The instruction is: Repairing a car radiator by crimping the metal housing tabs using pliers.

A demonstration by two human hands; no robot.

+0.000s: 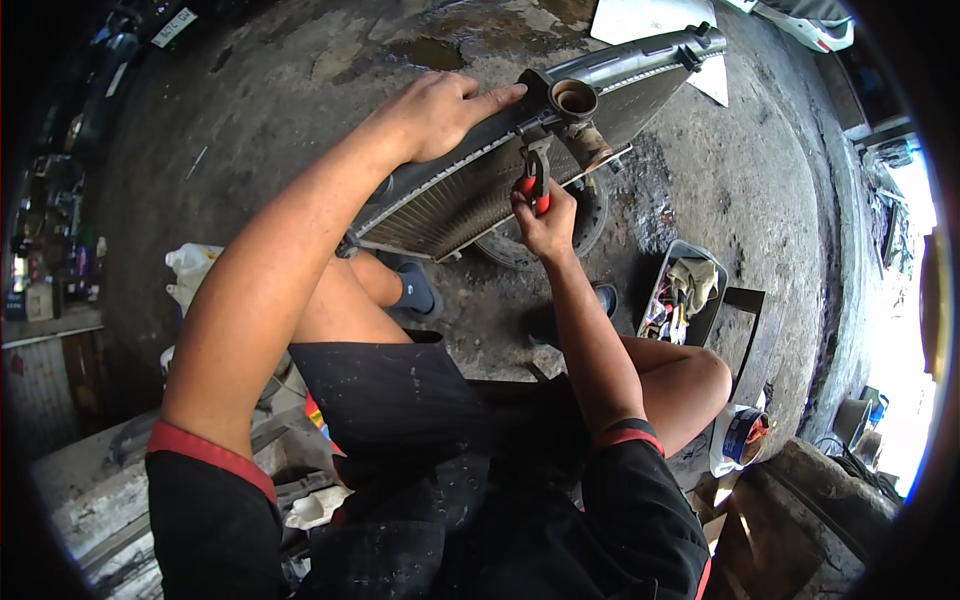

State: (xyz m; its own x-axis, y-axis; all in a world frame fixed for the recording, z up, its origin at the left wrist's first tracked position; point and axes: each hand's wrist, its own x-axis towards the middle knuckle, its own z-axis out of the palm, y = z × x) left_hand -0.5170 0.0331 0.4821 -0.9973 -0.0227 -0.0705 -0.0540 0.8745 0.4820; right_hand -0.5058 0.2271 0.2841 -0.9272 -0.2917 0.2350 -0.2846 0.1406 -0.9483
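A car radiator with a dark plastic tank along its top edge leans at an angle before me. My left hand grips the tank, its index finger stretched toward the round filler neck. Below that neck, a pipe outlet juts out. My right hand is closed around the red handles of a pair of pliers. The jaws reach a small part just under the tank beside the neck; exactly what they bite on is hard to make out.
Under the radiator lies a round metal wheel. A tray holding a cloth and small items stands right of my leg, near a tub. A white panel lies behind the radiator. White plastic jugs stand at left.
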